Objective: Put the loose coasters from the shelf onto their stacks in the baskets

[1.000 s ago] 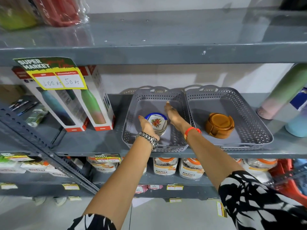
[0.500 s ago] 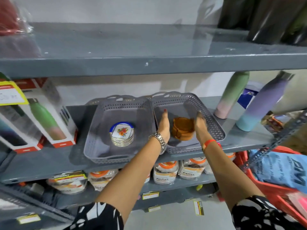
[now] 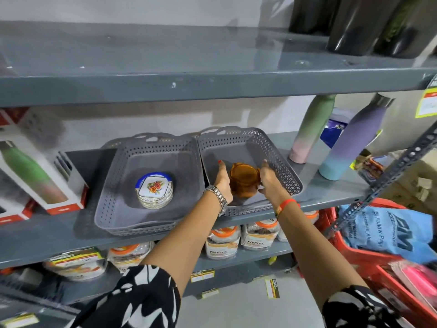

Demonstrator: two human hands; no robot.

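Observation:
Two grey perforated baskets stand side by side on the middle shelf. The left basket (image 3: 113, 209) holds a stack of white floral coasters with a blue rim (image 3: 155, 190). The right basket (image 3: 281, 162) holds a stack of amber-brown coasters (image 3: 243, 178). My left hand (image 3: 223, 179), with a metal watch on the wrist, presses against the left side of the amber stack. My right hand (image 3: 269, 181), with an orange wristband, presses against its right side. Both hands cup that stack between them inside the right basket.
Pastel bottles (image 3: 350, 140) stand to the right of the baskets, and boxed bottles (image 3: 35, 176) to the left. Jars (image 3: 222, 242) fill the shelf below. A red crate (image 3: 369, 261) with a blue bag sits at lower right. The upper shelf (image 3: 189, 84) overhangs.
Both hands left the floral stack in the left basket and moved to the amber stack in the right basket, now closing in on its sides. The view swung right.

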